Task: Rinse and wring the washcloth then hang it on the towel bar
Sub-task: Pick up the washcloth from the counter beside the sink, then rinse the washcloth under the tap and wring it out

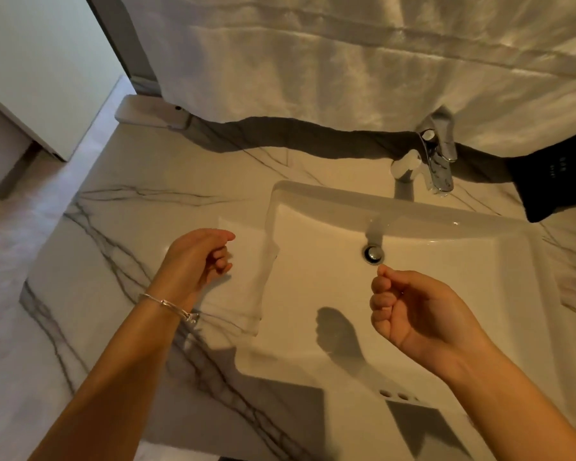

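Over the sink (413,327), your loosely curled left hand (197,257) and right hand (413,307) hold nothing; the washcloth (246,287) lies untouched, everything left.

Pale washcloth (246,277) lies flat, spread across tabletop (140,227) and the sink's (446,294) left rim.

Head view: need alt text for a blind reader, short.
Two bare hands hover over a white bathroom sink, the left hand above a pale washcloth draped over the sink's left rim, the right hand loosely curled and empty near the drain. A chrome faucet stands behind the basin on a marble-veined counter, with a large white towel hanging above.
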